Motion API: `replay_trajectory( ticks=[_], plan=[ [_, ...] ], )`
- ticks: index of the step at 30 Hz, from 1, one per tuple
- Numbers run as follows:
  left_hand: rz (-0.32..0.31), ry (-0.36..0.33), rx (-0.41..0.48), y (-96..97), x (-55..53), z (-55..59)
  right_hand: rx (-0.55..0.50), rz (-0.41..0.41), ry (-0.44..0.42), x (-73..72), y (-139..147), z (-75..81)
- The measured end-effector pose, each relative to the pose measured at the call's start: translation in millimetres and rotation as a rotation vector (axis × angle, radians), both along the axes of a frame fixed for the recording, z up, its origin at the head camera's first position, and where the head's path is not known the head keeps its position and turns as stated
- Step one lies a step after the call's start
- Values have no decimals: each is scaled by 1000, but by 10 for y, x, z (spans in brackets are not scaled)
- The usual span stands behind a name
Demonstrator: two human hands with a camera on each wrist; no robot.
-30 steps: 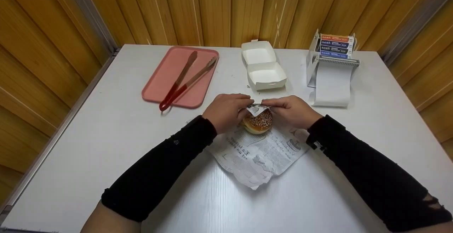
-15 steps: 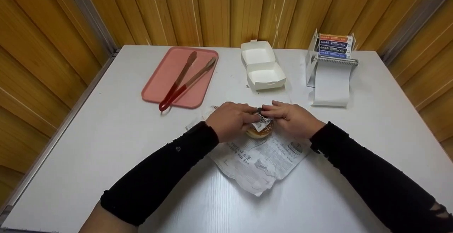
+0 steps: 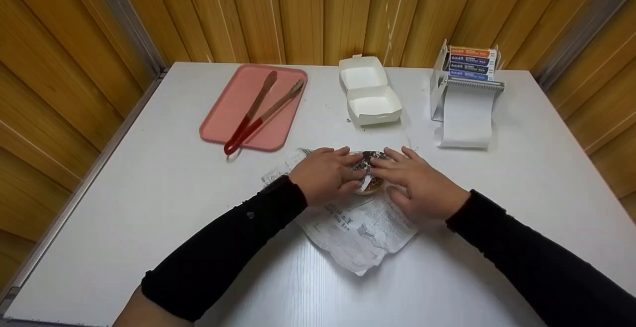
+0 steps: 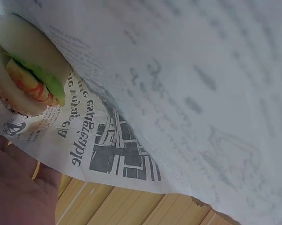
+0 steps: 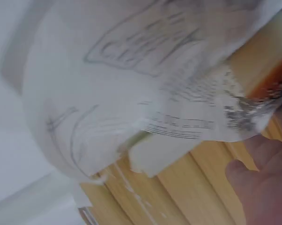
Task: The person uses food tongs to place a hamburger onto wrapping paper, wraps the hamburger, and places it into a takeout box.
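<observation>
A sesame-topped burger (image 3: 375, 185) sits on a sheet of printed newspaper-style wrapping paper (image 3: 365, 240), with a flap of the sheet folded over its far side. My left hand (image 3: 325, 178) lies over that flap from the left, its fingers fairly straight. From the right, my right hand (image 3: 422, 185) rests its spread fingertips on the flap over the bun. Lettuce and a reddish-yellow filling show in the burger's side in the left wrist view, where raised paper (image 4: 117, 126) covers much of the picture. Fingers and flap hide much of the bun from above.
Behind the hands stands an open white burger box (image 3: 372, 103). A pink tray (image 3: 223, 113) at the back left bears red-handled tongs (image 3: 258, 118). At the back right is a paper-roll dispenser (image 3: 467, 103) with a white sheet hanging out. Wooden panels (image 3: 298, 14) bound the table.
Both hands have come toward the near side, folding the paper's far edge down over the burger. The right hand's fingers have spread apart and no longer pinch the edge.
</observation>
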State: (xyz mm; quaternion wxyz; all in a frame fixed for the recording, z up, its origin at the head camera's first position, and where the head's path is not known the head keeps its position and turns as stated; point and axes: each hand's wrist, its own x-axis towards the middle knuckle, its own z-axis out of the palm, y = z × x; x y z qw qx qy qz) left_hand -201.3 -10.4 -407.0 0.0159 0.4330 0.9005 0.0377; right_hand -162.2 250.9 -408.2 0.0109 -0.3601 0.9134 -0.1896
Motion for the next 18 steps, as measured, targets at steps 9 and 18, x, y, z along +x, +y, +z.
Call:
replay_trajectory(
  ticks=[9,18],
  plan=[
    [1,16,31,13,-25,13,144,274,83,534,-179,-62],
    [-24,32,65,0,-40,0,-118,222,206,486,-245,-212]
  ],
)
